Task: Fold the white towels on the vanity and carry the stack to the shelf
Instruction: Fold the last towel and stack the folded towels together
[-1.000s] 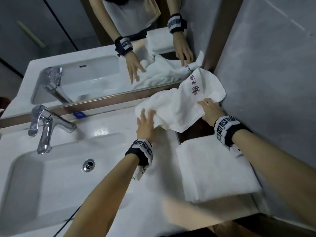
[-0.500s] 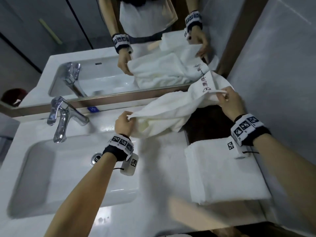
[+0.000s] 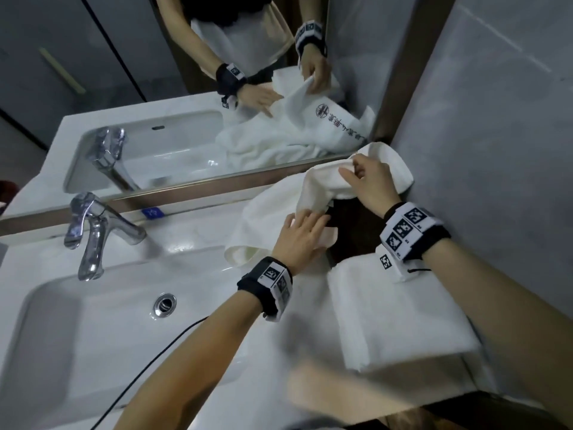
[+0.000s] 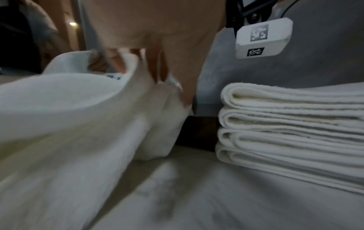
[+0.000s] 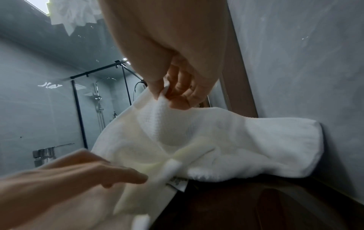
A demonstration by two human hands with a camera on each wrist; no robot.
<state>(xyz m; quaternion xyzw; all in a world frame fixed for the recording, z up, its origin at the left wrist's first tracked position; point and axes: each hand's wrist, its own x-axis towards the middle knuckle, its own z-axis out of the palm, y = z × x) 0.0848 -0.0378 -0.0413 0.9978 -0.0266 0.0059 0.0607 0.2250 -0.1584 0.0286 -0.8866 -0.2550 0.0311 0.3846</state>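
A loose white towel [image 3: 273,212] [image 4: 59,116] [image 5: 236,147] lies bunched at the back right of the white vanity [image 3: 192,234], against the mirror. My right hand [image 3: 350,172] [image 5: 165,96] pinches its upper edge and lifts it near the wall. The left hand [image 3: 307,225] [image 5: 118,175] reaches in from the left, its straight fingers touching the towel's lower hem. A stack of folded white towels [image 3: 403,321] [image 4: 295,132] sits on the counter under my right wrist.
The sink basin [image 3: 108,321] and chrome faucet [image 3: 93,231] fill the left. The mirror [image 3: 186,135] runs along the back, a grey wall [image 3: 496,150] bounds the right. A dark recess [image 3: 350,240] opens behind the stack. A black cable [image 3: 155,361] trails over the front.
The left hand has let go of the towel's left corner and moved right toward the right hand. The stretched towel has sagged into a bunch on the counter.
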